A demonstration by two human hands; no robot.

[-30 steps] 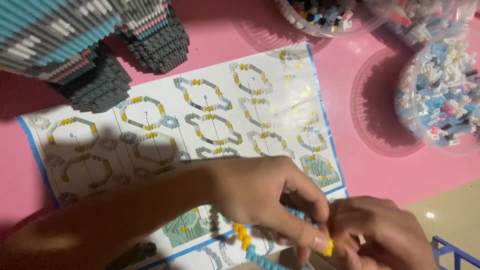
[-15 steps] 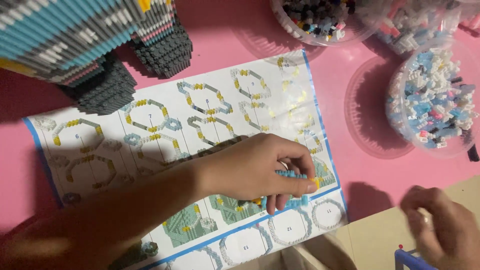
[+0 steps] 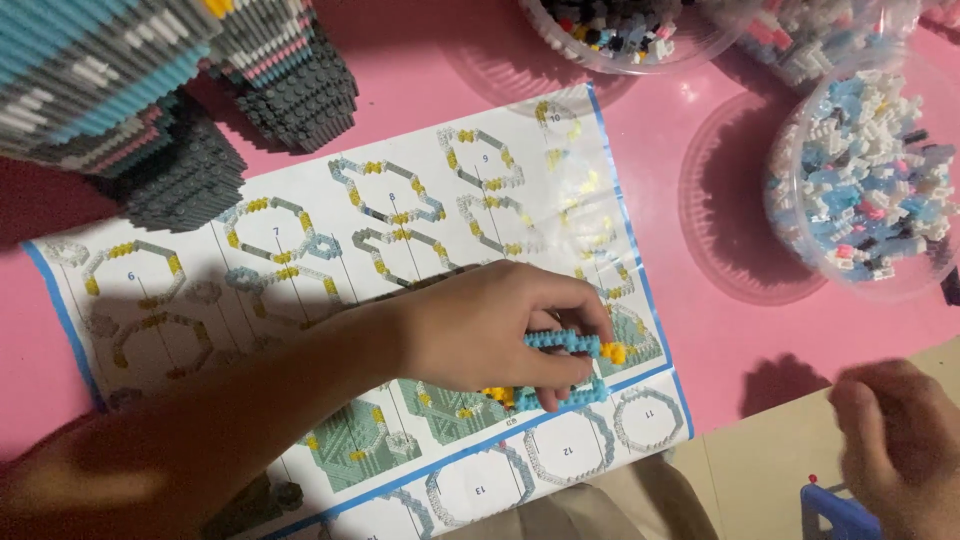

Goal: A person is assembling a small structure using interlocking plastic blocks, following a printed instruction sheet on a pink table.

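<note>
Left hand: the left hand (image 3: 490, 330) reaches in from the lower left across the sheet, its fingers pinched together on a small ring-like assembly of light blue and yellow micro building bricks (image 3: 575, 362).
Brick assembly: it sits low over the right lower part of the sheet, with the thumb and fingertips closed around its blue bars; a yellow piece shows just right of the fingers.
Instruction sheet: a white paper instruction sheet with a blue border and numbered build diagrams (image 3: 300, 250) lies flat and slanted on the pink tabletop (image 3: 690, 270), under the left hand.
Right hand: the right hand (image 3: 900, 440) is at the lower right corner, blurred, over a tan surface and well apart from the left hand; I cannot tell whether its fingers are apart or closed on anything.
Blue object: a small blue plastic piece (image 3: 835, 510) shows just beside the right hand at the bottom edge, possibly a tray corner.
Right tub: a clear round plastic tub of light blue, white and pink bricks (image 3: 865, 180) stands on the pink tabletop at the right edge.
Upper tub: a clear plastic tub of dark mixed bricks (image 3: 630, 30) stands at the top edge.
Built model: a large layered model of dark grey, teal and pink bricks (image 3: 150, 90) fills the upper left, touching the sheet's top edge.
</note>
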